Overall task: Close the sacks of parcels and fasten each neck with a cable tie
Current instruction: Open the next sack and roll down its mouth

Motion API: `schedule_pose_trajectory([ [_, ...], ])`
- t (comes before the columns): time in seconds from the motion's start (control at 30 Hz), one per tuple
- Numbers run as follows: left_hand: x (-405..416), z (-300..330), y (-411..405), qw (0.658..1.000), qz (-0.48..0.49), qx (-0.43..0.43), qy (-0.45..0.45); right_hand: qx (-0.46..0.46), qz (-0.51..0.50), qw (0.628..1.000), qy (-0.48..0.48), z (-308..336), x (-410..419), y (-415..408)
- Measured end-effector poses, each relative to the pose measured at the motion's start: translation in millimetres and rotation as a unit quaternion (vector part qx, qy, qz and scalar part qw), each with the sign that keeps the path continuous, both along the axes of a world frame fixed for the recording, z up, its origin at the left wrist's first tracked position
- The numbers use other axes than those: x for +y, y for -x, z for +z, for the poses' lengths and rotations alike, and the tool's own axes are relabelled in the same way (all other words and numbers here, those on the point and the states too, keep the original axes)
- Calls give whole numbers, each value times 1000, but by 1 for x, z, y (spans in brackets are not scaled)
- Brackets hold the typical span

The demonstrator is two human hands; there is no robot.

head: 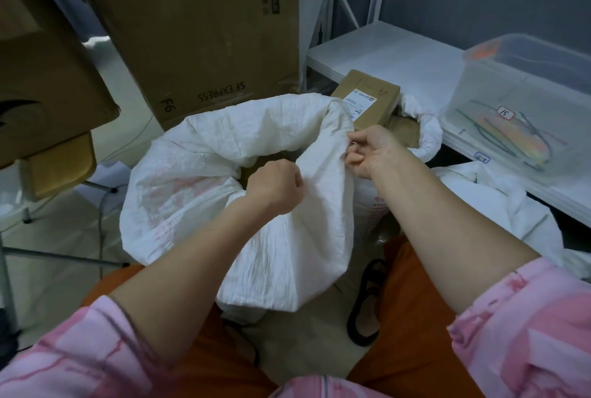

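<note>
Grip: both hands closed on the white sack (224,154) at frame centre.
Left hand (276,184) fists the near rim; right hand (371,151) pinches the raised edge. Mouth open. Parcel (367,100) stands behind, cable ties in clear bin (524,84), right.

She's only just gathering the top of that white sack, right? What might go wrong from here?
Two things, probably. The left hand and right hand grip only one fold of the white sack; the rest of the mouth gapes, so a rushed neck may close unevenly. And the cable ties seem to lie in the clear tub on the shelf, so reaching for one means letting go with one hand, and the gathered fabric could spring open.
</note>
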State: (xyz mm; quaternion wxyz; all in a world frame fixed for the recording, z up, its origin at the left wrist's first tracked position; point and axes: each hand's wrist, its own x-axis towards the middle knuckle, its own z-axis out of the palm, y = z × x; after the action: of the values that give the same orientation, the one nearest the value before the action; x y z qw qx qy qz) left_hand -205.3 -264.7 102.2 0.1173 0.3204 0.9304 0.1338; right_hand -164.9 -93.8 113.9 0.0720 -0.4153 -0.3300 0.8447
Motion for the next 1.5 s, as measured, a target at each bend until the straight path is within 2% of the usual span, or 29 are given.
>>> schedule_pose_trajectory([
  [0.07,-5,9,-3,989,-91,-29,111,-18,-25,999,20,-3,4,2],
  [0.13,-5,15,-11,963,-159,53,211,-25,-35,998,44,-5,-2,4],
  [0.17,-4,18,-14,952,-172,109,227,-16,-44,998,51,-4,-6,4],
  [0.2,-4,19,-17,949,-171,143,222,-3,-55,997,54,-4,-9,5],
  [0.23,-5,19,-18,958,-153,141,195,10,-65,996,56,-2,-10,6],
  [0.33,-11,12,-13,997,-17,54,50,28,-90,993,76,1,-3,4],
  [0.4,-9,4,-12,998,38,38,27,38,-105,989,99,-1,-2,2],
  [0.47,-1,-10,-17,999,30,13,20,51,-107,986,119,-3,-7,1],
  [0.53,6,-18,-25,1000,-10,23,-14,66,-97,985,123,-2,-9,0],
  [0.6,11,-16,-24,997,-17,69,-42,56,-61,995,58,-1,-5,-3],
  [0.67,15,-9,-14,993,27,83,-80,1,8,994,-109,4,-1,-9],
  [0.7,16,-5,-6,991,58,76,-96,-31,52,975,-213,9,-2,-14],
  [0.73,17,0,0,988,87,68,-111,-67,108,940,-317,14,-6,-20],
  [0.8,22,7,9,982,118,52,-138,-136,252,837,-466,21,-21,-32],
  [0.83,27,11,9,980,118,46,-152,-151,319,797,-490,21,-31,-36],
  [0.87,32,14,8,979,108,37,-167,-150,359,780,-490,18,-40,-39],
  [0.93,42,18,1,979,66,-2,-193,-135,344,797,-477,8,-56,-38],
  [1.0,43,16,-4,971,37,-64,-227,-128,249,851,-444,-2,-60,-31],
  [1.07,31,12,-3,961,61,-91,-255,-103,175,917,-344,-14,-53,-24],
  [1.1,21,10,0,965,76,-64,-242,-91,155,941,-287,-20,-48,-22],
  [1.17,-3,3,10,985,84,-26,-149,-77,130,971,-184,-30,-37,-16],
  [1.27,-34,-12,16,994,56,-89,39,-43,76,994,-59,-40,-30,-13],
  [1.37,-54,-33,15,983,50,-97,149,-16,18,999,21,-43,-28,-10],
  [1.43,-65,-49,14,975,50,-78,201,2,-4,999,53,-44,-28,-8],
  [1.5,-73,-63,13,978,74,-73,181,13,-22,997,67,-44,-27,-7],
])
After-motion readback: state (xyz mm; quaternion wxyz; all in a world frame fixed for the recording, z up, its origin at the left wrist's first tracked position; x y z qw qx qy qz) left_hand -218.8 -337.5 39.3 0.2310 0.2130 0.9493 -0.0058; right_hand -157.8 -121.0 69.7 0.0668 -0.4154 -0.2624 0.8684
